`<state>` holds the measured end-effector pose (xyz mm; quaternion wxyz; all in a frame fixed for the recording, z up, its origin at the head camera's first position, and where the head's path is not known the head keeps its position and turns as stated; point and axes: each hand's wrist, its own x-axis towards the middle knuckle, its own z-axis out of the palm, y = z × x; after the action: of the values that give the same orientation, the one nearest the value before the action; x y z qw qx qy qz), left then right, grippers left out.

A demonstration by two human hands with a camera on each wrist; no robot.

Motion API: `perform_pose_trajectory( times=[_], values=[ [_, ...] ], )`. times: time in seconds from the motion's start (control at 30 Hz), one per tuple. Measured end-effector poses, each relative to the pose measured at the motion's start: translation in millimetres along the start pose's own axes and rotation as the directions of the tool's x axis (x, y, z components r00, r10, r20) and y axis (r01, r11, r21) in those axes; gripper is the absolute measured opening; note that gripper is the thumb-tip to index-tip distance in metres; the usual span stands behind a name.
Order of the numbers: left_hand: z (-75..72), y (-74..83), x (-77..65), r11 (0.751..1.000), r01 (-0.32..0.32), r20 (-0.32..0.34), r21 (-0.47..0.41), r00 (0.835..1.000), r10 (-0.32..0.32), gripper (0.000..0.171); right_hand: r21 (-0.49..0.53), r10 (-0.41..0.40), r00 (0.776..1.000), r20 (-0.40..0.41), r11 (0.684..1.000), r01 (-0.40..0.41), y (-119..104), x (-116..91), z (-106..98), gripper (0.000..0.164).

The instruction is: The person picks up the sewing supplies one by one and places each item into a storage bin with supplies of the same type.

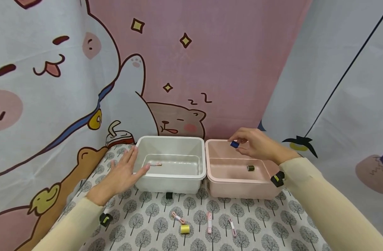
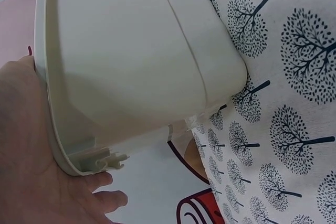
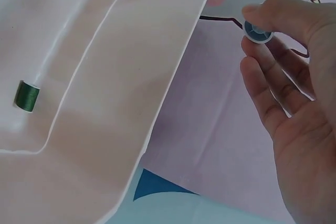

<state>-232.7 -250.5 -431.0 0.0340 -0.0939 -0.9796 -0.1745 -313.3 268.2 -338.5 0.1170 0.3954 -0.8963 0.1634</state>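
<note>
Right hand (image 1: 257, 143) has the blue spool (image 1: 234, 144) pinched between thumb and fingertips, narrow grip, other fingers loosely bent. Key relation, I'd say: spool vs the pink bin's (image 1: 241, 189) opening. In the head view it lines up with the bin's back wall, toward the back-left corner; right wrist view has it off to the side of the rim, so can't tell whether it's over the opening or behind the back edge. Would check that before any release. Height looks above rim level, exact clearance not readable. Long axis: one flange faces the right wrist camera, so axis runs roughly toward the wrist; tilted in the head view. Green spool (image 1: 250, 168) lies on the pink bin's floor, right of the blue one and closer to the front edge. Right hand is clearly nearer; left hand (image 1: 124, 174) is at the white bin's (image 1: 169, 183) left edge, fingers spread, gripping nothing, contact with rim likely but not certain. One ribbon bundle (image 1: 155, 164) lies in the white bin. On the table (image 1: 160, 240): black spool (image 1: 169, 195) just off the white bin's front edge, yellow spool (image 1: 185, 229) farther out toward the wearer.
</note>
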Motion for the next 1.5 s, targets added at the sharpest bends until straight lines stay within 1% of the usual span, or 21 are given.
perform_pose_trajectory(
  times=[0.27,0.5,0.63,0.73,0.87,0.97,1.1,1.17,1.3,1.43,1.5],
  values=[
    [1.2,-1.6,0.3,1.0,0.001,0.006,-0.012,1.0,-0.001,0.106,0.007,0.017,0.997,0.075,1.0,-0.018,3.3,11.8,3.6,0.043],
    [1.0,-2.7,-0.6,1.0,-0.004,-0.006,0.005,1.0,0.004,0.105,0.009,-0.015,0.997,0.081,1.0,0.014,7.0,18.9,7.3,0.041],
    [0.6,-2.6,-0.2,1.0,-0.004,-0.009,0.012,1.0,0.004,0.104,0.0,-0.001,0.995,0.1,1.0,0.001,6.2,23.2,8.1,0.042],
    [1.0,-1.8,-0.1,1.0,-0.008,-0.011,0.014,1.0,0.008,0.104,0.007,0.022,0.992,0.125,1.0,-0.023,5.0,24.9,8.8,0.048],
    [1.1,-0.8,-0.9,1.0,-0.011,-0.011,0.02,1.0,0.011,0.103,-0.007,0.043,0.984,0.172,0.999,-0.042,3.0,25.3,12.0,0.062],
    [0.6,-1.1,-0.8,1.0,-0.007,-0.007,0.017,1.0,0.007,0.103,-0.017,0.044,0.982,0.184,0.999,-0.042,0.5,24.2,14.2,0.067],
    [0.2,-1.5,-0.3,1.0,-0.007,-0.006,0.015,1.0,0.007,0.103,-0.005,0.035,0.986,0.166,0.999,-0.034,-5.4,20.0,15.4,0.062],
    [0.4,-2.0,-0.2,1.0,-0.007,-0.006,0.02,1.0,0.008,0.104,-0.006,0.043,0.986,0.162,0.999,-0.042,-9.3,17.3,15.9,0.06],
    [0.9,-3.0,-0.1,1.0,-0.005,-0.002,0.029,1.0,0.005,0.106,-0.008,0.038,0.986,0.161,0.999,-0.037,-16.7,11.1,16.9,0.06],
    [1.3,-3.1,0.3,1.0,-0.005,0.0,0.027,1.0,0.005,0.107,-0.017,0.065,0.983,0.173,0.998,-0.063,-24.6,3.2,18.3,0.061],
    [1.1,-2.3,0.1,1.0,-0.008,-0.001,0.027,1.0,0.008,0.107,-0.038,0.08,0.981,0.178,0.997,-0.074,-28.4,-1.9,19.3,0.06]
  ],
)
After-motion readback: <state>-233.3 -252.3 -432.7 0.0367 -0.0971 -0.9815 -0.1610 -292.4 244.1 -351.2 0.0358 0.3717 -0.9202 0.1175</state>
